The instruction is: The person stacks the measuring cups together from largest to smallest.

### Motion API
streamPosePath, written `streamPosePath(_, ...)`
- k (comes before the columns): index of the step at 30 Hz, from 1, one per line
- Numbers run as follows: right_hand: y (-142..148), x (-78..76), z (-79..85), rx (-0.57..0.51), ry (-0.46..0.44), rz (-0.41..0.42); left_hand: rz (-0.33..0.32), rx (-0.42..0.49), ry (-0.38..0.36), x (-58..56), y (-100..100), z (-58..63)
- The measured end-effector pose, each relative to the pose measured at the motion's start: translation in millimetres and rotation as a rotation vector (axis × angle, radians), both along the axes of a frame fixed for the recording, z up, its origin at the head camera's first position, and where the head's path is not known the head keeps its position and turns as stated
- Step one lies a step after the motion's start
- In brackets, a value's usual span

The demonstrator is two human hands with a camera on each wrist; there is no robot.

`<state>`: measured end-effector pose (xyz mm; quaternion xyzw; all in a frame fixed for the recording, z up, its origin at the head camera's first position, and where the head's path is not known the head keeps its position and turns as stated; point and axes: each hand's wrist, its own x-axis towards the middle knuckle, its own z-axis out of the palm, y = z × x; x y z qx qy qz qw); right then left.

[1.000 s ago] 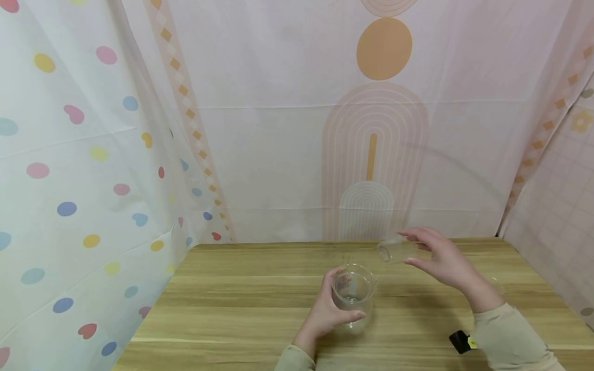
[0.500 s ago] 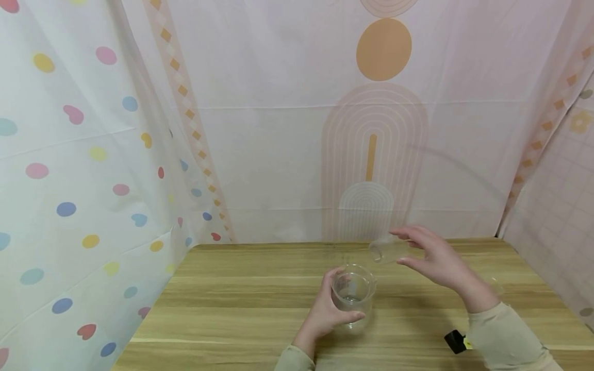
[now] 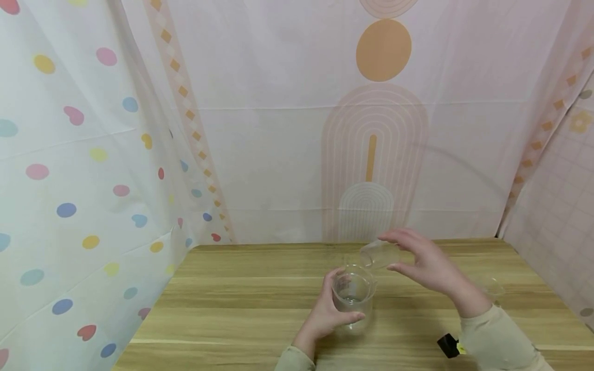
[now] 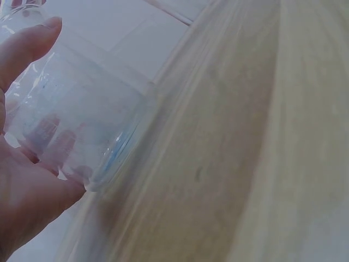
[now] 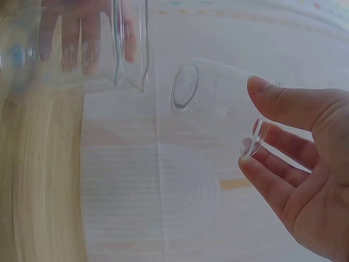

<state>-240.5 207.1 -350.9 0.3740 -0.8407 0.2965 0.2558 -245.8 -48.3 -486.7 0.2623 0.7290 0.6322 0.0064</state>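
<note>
My left hand [image 3: 326,312] grips a clear glass beaker [image 3: 363,292] from its left side, thumb across the front and fingers round the back. The beaker stands upright; in the left wrist view a blue mark shows near the lower end of the beaker [image 4: 92,109]. My right hand [image 3: 429,265] holds a smaller clear glass beaker [image 3: 378,256] on its side, above and right of the larger one's rim. In the right wrist view, thumb and fingertips pinch the rim end of the small beaker [image 5: 215,90], and its thick round base points toward the larger beaker.
Another clear glass piece [image 3: 494,285] is partly hidden behind the right wrist. A black block with a yellow label [image 3: 447,345] shows beside the right sleeve. Patterned curtains [image 3: 264,170] hang behind and beside the wooden table [image 3: 223,304].
My right hand has moved left with the small beaker, bringing its far end close over the larger beaker's rim. The black block shifted left with the sleeve. My left hand keeps its place.
</note>
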Motion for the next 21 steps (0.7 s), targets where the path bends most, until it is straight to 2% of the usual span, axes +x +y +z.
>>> streamPosePath(8, -8.2, 1.3, -1.8, 0.016, 0.028, 0.059, -0.010, 0.009, -0.019, 0.9, -0.3, 1.9)
streamPosePath(16, -14.4, 3.0, -1.9, 0.052, -0.032, 0.070, -0.018, 0.053, -0.056, 1.6, 0.5, 2.9)
streamPosePath(21, -19.5, 3.5, -1.8, 0.089, -0.030, 0.073, -0.014, 0.063, -0.074, 2.1, 0.5, 3.5)
